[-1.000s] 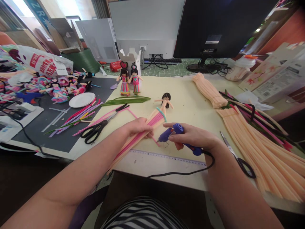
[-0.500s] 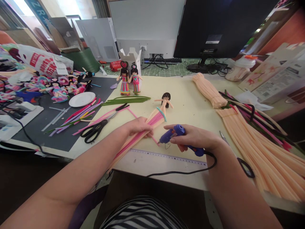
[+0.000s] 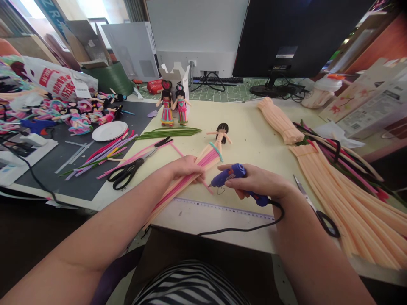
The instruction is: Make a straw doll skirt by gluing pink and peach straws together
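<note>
My left hand (image 3: 183, 166) is closed around the long pink and peach pipe-cleaner skirt of a small black-haired doll (image 3: 220, 134) that lies on the pale yellow mat (image 3: 248, 131). My right hand (image 3: 257, 182) grips a blue hot glue gun (image 3: 229, 174). Its nozzle points left, close to the skirt just past my left fingers. The gun's black cord (image 3: 238, 230) trails over the table's front edge. A clear ruler (image 3: 222, 207) lies under both hands.
Black scissors (image 3: 127, 171) and loose pipe cleaners (image 3: 101, 154) lie left. Two finished dolls (image 3: 173, 108) stand behind, more are piled far left near a white plate (image 3: 110, 131). Peach pipe-cleaner bundles (image 3: 343, 190) and a second pair of scissors (image 3: 314, 209) are right. Monitors stand at the back.
My right hand has brought the glue gun slightly left, its nozzle nearer the skirt. My left hand keeps its hold in the same place.
</note>
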`<state>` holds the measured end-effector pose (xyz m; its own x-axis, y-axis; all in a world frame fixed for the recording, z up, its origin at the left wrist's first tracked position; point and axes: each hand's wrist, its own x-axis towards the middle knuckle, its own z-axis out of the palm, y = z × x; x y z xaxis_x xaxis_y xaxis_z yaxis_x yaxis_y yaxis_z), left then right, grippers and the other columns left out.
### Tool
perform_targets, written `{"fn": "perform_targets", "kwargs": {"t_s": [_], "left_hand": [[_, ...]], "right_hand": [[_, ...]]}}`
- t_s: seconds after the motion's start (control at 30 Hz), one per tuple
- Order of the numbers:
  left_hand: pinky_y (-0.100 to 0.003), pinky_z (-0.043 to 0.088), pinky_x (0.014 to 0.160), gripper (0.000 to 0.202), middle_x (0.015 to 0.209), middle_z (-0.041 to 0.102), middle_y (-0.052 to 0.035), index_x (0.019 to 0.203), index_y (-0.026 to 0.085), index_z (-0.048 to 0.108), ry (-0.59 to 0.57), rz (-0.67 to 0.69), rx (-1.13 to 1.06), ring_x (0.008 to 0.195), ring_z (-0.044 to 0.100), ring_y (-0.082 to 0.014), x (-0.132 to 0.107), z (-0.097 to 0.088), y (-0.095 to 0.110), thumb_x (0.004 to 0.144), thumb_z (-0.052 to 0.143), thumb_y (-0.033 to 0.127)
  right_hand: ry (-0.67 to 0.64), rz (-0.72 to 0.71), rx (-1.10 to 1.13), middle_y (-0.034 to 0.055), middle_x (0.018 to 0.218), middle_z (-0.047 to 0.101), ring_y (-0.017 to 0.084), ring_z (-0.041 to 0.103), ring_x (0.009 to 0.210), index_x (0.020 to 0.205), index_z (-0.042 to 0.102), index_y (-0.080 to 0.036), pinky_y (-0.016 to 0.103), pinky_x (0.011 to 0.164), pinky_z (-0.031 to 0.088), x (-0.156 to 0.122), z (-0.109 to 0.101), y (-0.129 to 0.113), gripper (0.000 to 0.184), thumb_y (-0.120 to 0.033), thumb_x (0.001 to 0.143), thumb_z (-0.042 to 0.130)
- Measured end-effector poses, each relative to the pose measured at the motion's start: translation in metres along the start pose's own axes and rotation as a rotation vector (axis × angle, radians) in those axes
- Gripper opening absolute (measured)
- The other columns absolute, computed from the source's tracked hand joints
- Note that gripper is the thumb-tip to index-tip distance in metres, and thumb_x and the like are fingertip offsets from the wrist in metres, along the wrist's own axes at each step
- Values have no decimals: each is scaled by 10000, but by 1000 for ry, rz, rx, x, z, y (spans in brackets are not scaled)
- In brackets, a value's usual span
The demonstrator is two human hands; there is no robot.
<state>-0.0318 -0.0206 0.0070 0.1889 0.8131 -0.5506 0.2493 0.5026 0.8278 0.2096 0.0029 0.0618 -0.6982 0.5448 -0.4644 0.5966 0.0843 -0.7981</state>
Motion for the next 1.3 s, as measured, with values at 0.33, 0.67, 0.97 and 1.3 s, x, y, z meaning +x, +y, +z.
{"fn": "perform_targets", "kwargs": {"t_s": [0.33, 0.67, 0.97, 1.3], "left_hand": [[-256, 531, 592, 243, 737, 715, -105, 806, 125, 560, -41, 23, -22, 717, 703, -199, 2, -2, -3, 668, 714, 254], [-270, 534, 563, 241, 754, 705, -91, 816, 128, 548, -6, 19, -52, 682, 695, -198, -2, -3, 0, 668, 714, 223], [-284, 549, 610, 197, 680, 691, -77, 737, 136, 545, 102, 47, -10, 651, 678, -186, -3, -15, 2, 632, 705, 182], [-314, 562, 660, 214, 669, 685, -62, 755, 150, 541, 72, 54, 14, 663, 685, -194, 7, -16, -1, 631, 707, 202]], "right_hand": [[20, -8, -3, -19, 608, 605, 105, 519, 493, 1388, 431, -251, 190, 419, 415, 7, 4, -1, 599, -454, 844, 576], [13, -5, -17, -24, 602, 605, 104, 528, 502, 1389, 431, -239, 179, 412, 418, 9, 6, -3, 589, -429, 849, 567], [33, -1, 32, -15, 613, 614, 112, 519, 516, 1406, 398, -236, 202, 436, 416, 8, 5, -1, 612, -433, 853, 573], [36, -34, 74, -12, 610, 607, 119, 537, 558, 1394, 414, -216, 200, 470, 437, 14, 6, -1, 601, -418, 853, 576]]}}
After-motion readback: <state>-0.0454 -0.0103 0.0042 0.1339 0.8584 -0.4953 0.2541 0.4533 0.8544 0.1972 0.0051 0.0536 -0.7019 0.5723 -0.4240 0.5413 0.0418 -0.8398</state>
